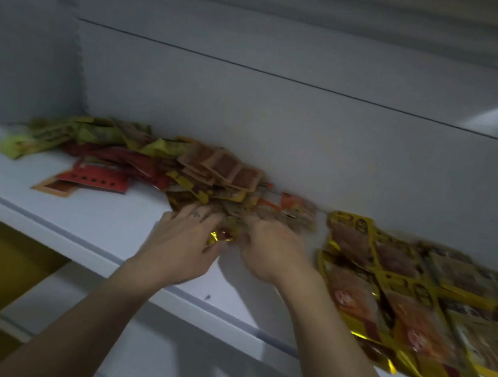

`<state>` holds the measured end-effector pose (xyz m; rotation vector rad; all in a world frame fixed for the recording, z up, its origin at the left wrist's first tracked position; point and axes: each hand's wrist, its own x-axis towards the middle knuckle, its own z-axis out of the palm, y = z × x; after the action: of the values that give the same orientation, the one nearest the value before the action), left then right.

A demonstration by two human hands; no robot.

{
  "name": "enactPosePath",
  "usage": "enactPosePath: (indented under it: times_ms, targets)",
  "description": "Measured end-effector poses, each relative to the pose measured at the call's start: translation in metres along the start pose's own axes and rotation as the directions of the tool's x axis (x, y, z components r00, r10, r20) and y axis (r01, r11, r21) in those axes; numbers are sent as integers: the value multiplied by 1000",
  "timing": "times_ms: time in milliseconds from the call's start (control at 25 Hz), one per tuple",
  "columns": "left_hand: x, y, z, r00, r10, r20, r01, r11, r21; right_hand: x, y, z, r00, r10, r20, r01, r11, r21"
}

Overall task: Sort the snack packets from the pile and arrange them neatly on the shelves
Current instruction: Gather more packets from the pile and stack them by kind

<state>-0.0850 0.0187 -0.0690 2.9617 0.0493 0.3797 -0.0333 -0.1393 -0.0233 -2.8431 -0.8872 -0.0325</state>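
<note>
Together left hand [186, 242], right hand [271, 251] touch one packet pile [160, 164].

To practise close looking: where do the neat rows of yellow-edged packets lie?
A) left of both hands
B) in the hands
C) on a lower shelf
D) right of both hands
D: the yellow-edged packets lie on the shelf, right of the right hand; the left hand is at the mixed pile.
</note>
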Motion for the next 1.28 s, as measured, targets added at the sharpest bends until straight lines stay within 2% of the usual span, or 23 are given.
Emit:
enactPosePath:
  times_ms: [80, 200, 360, 480, 600, 760, 880, 1040, 1200, 1280]
  targets:
    - [-4, -30, -2, 998, -50, 41, 51, 999, -12, 25, -23, 14, 997, -52, 50, 50, 998, 45]
    - [-7, -60, -7, 986, -32, 163, 39, 998, -43, 56, -44, 31, 988, -95, 123, 85, 993, 83]
    - [-2, -91, -19, 991, -104, 84, 107, 994, -38, 85, -57, 32, 987, -112, 112, 100, 989, 110]
    - [-1, -101, -17, 994, -64, 93, 74, 991, -113, 102, -62, 27, 997, -73, 36, 68, 989, 130]
    - [1, -96, -15, 984, 50, 170, -32, 994, -107, 123, -74, 29, 992, 17, -129, -16, 1000, 10]
    - [4, -112, -14, 976, 31, 216, -19, 998, -59, 138, -89, 36, 979, -4, -206, -30, 987, -161]
    - [3, -134, -16, 974, 29, 224, -8, 996, -93, 122, -81, 23, 989, 3, -151, -40, 969, -244]
    - [2, -137, -16, 980, 18, 199, 5, 994, -110, 57, -69, 3, 1000, -8, 7, 9, 952, -307]
    - [-3, -126, -15, 991, 23, 131, -10, 995, -101, -4, -68, -4, 982, 37, 187, -4, 985, -175]
    - [-9, -119, -16, 989, 58, 135, -43, 993, -108, -15, -66, -7, 984, 55, 172, -52, 998, -24]
